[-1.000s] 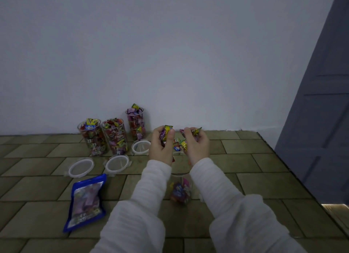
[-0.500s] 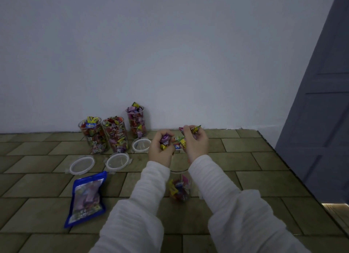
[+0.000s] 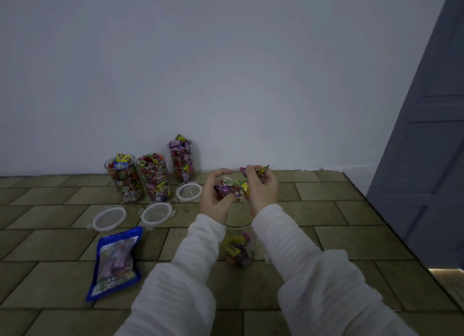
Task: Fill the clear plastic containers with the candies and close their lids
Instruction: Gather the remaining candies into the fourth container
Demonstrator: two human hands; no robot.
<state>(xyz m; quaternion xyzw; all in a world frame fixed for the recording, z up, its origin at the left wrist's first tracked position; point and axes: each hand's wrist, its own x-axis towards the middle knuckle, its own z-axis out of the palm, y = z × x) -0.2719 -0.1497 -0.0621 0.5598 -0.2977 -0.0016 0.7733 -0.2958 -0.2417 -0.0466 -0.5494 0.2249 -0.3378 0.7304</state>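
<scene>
- Since the earlier frames the left hand (image 3: 218, 197) has lowered its candies from fingertip height into its cupped palm, and the two hands have drawn closer together; jars, lids and bag lie where they were.
- Nearest, between the two white sleeves, the partly filled container (image 3: 239, 248) stands upright and open on the tiled floor (image 3: 326, 242), a low heap of wrapped candies in its bottom.
- Left of that container, and slightly nearer, a blue candy bag (image 3: 116, 261) lies flat.
- Directly above the container both hands hover: the left curls around a purple-wrapped cluster of candies (image 3: 227, 189), the right hand (image 3: 262, 187) pinches yellow and green ones (image 3: 259, 171) in bent fingers.
- Beyond the bag, two clear lids (image 3: 109, 218) (image 3: 156, 212) lie side by side; a third lid (image 3: 188, 191) lies just left of the left hand.
- Farthest, by the wall (image 3: 226, 72), three full containers (image 3: 125, 178) (image 3: 153, 176) (image 3: 182, 160) stand lidless, heaped to the rim.
- Far right of the open container, a grey door (image 3: 426, 147).
</scene>
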